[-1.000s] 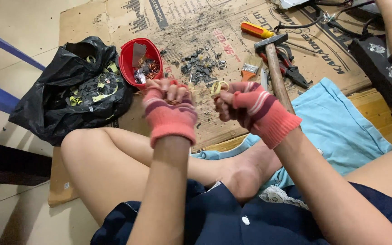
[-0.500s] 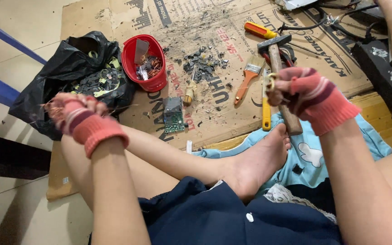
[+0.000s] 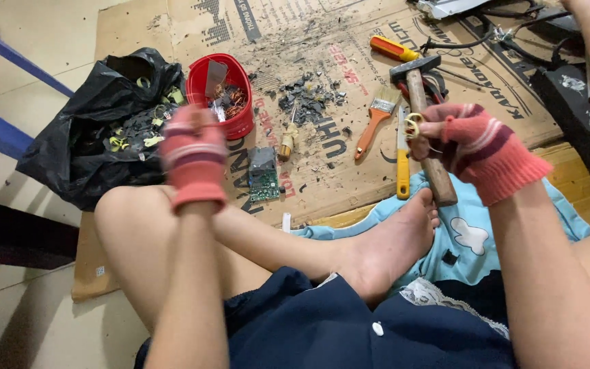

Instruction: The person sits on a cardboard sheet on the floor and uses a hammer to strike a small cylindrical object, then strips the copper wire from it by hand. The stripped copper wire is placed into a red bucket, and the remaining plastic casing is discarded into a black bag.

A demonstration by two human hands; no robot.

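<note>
A: Left first. Black bag far left, full of scraps, red bowl of copper bits just right of it. Left hand in a pink glove hangs over that spot, blurred; can't tell if it's closed or holding anything.

B: Risk there?

A: Probably a small piece flicking off past the bag or bowl onto the floor. Bare knee and foot sit near the debris on the cardboard; sharp bits could cut.

B: Right side?

A: Right hand curled, fingertips pinching a small brass ring above the hammer. Thin grip; ring could drop and roll among the tools.
</note>
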